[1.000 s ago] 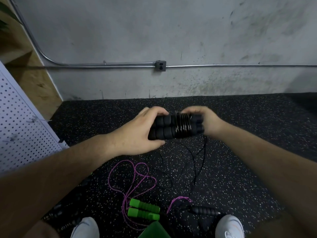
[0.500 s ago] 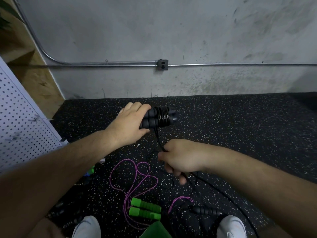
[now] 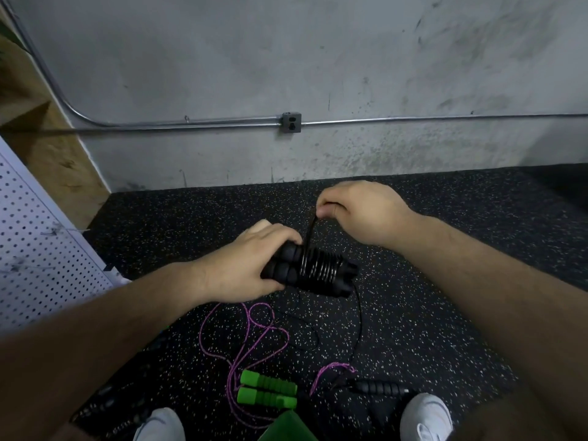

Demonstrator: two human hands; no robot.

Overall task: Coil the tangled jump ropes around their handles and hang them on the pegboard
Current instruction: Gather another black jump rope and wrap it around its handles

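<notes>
**Right hand carries the cord up and over the black handles**

The left hand (image 3: pixel 241 265) has its grip wrapped round one end of the pair of black handles (image 3: pixel 318 276). Its fingers lie over the top and its thumb beneath, holding the two side by side and roughly level above the floor (image 3: pixel 461 281). The right hand (image 3: pixel 359 211) has its grip pinched on the black cord (image 3: pixel 310 230), between thumb and fingertips, just above and beyond the handles. The strand runs taut from the pinch down to the coil. Half a second ago that hand was low on the near side, drawing cord toward the person; now it has swung up to the far side.

The handles are ribbed black foam. Glossy turns of cord sit tight against one another round their middle. The rest of the cord drops from the bundle's right end and trails in loose loops over the speckled floor.

Near the person's white shoes (image 3: pixel 426 415) lies a tangled purple rope (image 3: pixel 254 338) with its two green handles (image 3: pixel 267 391) side by side. Another black handle (image 3: pixel 378 388) lies just right of them. The white pegboard (image 3: pixel 38 249) stands at the left edge, well apart from both hands.
</notes>
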